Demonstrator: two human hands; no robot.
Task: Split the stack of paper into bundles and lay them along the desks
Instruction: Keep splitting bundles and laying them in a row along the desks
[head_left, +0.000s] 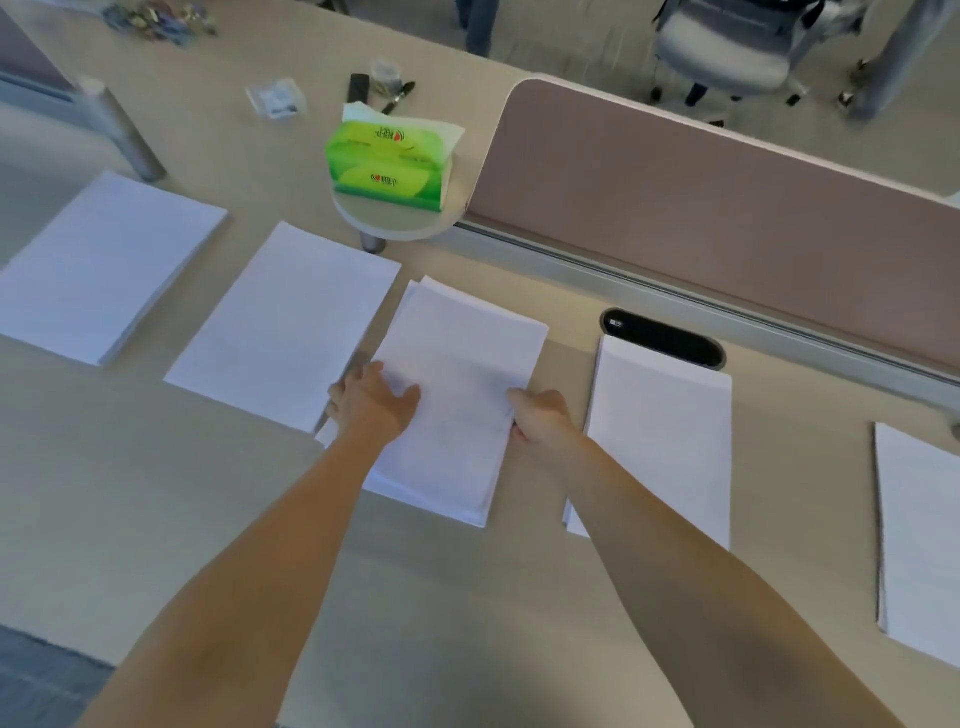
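Several white paper bundles lie in a row on the beige desk (156, 493). The middle bundle (462, 364) is slightly fanned and sits between my hands. My left hand (371, 402) grips its left edge, thumb on top of the sheets. My right hand (540, 415) grips its right edge, thumb on top, fingers curled under the sheets. Another bundle (291, 322) lies just to the left and one more (104, 265) at the far left. To the right lie a bundle (670, 431) and, at the frame's edge, another bundle (919, 530).
A green tissue box (392, 158) stands on a small round shelf (395, 226) behind the papers. A pink divider panel (701, 208) runs along the back right, with a black cable slot (662, 338) below it. Pens and small items (384, 88) lie further back; an office chair (727, 47) beyond.
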